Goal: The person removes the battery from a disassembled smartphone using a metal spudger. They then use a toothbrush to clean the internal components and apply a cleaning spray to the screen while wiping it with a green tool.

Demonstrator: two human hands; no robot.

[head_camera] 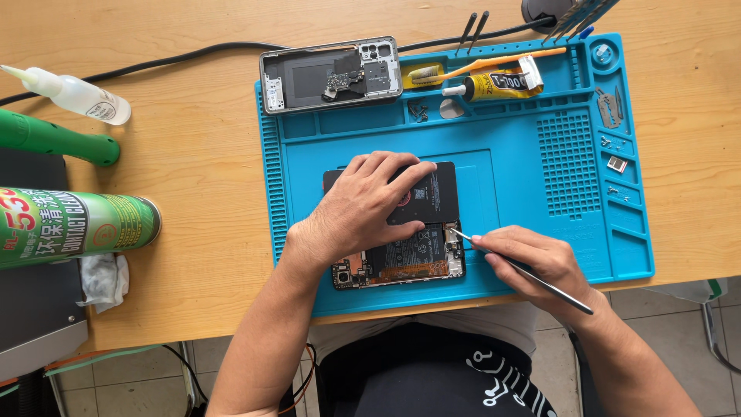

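On the blue silicone repair mat (540, 177), the left hand (363, 205) is pressing flat, fingers spread, on the opened black smartphone (409, 247) lying near the mat's front edge. The right hand (532, 259) is pinching thin metal tweezers (525, 270), their tip touching the phone's right edge.

Bench clutter around a blue silicone repair mat (540, 255) on a pale wooden table (201, 193)

On the mat's upper edge lies a grey phone back cover (330, 75), inner side up; beside it an orange-handled brush (482, 63) and a yellow glue tube with black cap (494, 83); small screws and metal bits (614, 143) fill the right-hand trays; off the mat to the left, a clear squeeze bottle with pointed nozzle (73, 94), a green cylindrical tool handle (54, 139), a green spray can lying on its side (73, 226), a crumpled white tissue (104, 279); a black cable (154, 62) crosses the tabletop.
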